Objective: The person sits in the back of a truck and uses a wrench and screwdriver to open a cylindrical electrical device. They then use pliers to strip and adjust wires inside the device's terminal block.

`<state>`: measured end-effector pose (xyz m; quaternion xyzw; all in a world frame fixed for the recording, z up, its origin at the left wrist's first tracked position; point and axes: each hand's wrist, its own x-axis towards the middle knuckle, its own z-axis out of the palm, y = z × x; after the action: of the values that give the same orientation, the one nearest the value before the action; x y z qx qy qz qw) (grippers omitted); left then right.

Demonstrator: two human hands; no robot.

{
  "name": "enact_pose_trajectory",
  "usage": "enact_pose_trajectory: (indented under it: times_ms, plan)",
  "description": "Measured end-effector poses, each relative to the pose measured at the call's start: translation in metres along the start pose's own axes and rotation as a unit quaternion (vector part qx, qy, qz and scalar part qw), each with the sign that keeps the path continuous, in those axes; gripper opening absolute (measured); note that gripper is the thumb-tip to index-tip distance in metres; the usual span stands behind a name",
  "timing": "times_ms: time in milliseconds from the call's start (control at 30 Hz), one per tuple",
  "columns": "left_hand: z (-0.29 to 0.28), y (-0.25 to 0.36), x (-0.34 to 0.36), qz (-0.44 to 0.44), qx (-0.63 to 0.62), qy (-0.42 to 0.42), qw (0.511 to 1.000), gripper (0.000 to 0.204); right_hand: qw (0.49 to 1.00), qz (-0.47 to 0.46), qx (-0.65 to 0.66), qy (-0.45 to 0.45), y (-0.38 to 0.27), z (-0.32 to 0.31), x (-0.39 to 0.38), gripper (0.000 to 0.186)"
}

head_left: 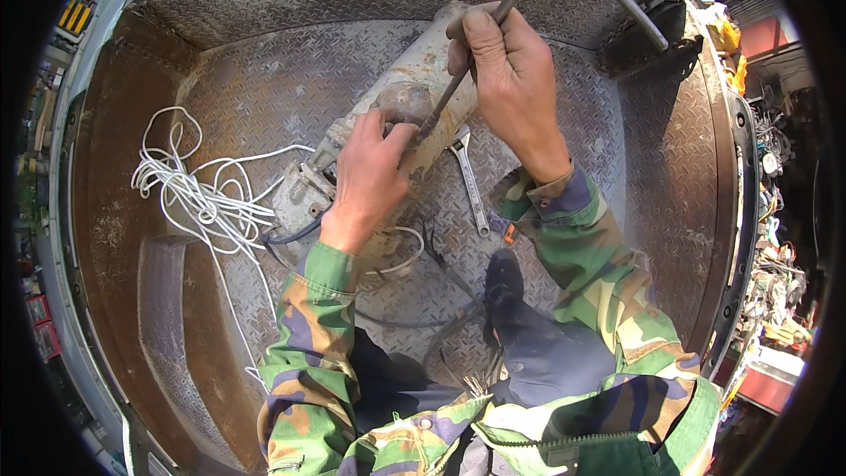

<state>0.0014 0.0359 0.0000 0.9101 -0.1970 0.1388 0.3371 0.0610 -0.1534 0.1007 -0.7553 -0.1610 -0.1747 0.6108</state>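
My right hand [513, 62] is closed around a bent metal rod [452, 92], which slants down to the left; its other arm angles off toward the far right. The rod's lower end meets a worn, pale metal cylinder [401, 62] lying diagonally on the floor. On the cylinder, beside that rod end, my left hand [370, 163] has its fingers curled; what they grip is hidden. A rounded, stained part [407, 102] bulges from the cylinder near those fingertips. At the cylinder's near left end sits a grey cast metal housing [301, 197]. An adjustable wrench [470, 181] lies right of the cylinder.
Tangled white cord [207, 203] lies on the left of the tread-plate floor [573, 115]. Rusty metal walls [674, 141] enclose the space. Dark cables [449, 317] run near my legs, and a small orange object [509, 234] lies by my shoe [504, 273].
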Motion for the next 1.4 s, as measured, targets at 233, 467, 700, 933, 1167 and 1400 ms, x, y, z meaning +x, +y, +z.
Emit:
enact_pose_trajectory:
  times_ms: [233, 467, 700, 933, 1167, 1400]
  plan:
    - [0.023, 0.002, 0.002, 0.066, 0.15, 0.007, 0.986, 0.032, 0.996, -0.003, 0.009, 0.089, -0.011, -0.052, -0.01, 0.036]
    - [0.009, 0.001, 0.042, 0.241, 0.241, -0.142, 0.929, 0.011, 0.975, 0.092, 0.066, 0.19, 0.027, -0.128, -0.017, 0.035]
    - [0.001, 0.007, 0.077, 0.337, 0.283, -0.273, 0.855, 0.012, 0.965, 0.081, 0.048, 0.244, 0.05, -0.153, -0.017, 0.035]
    - [-0.016, 0.009, 0.082, 0.326, 0.279, -0.327, 0.842, 0.018, 0.961, 0.102, 0.076, 0.244, 0.071, -0.155, -0.014, 0.035]
    - [0.02, 0.054, -0.006, 0.123, 0.103, -0.295, 0.942, 0.032, 0.969, 0.087, 0.046, 0.226, 0.071, -0.173, -0.022, 0.041]
    - [0.218, 0.023, -0.13, -0.207, -0.052, -0.234, 0.949, 0.021, 0.945, 0.061, 0.228, 0.226, 0.069, -0.141, 0.007, 0.032]
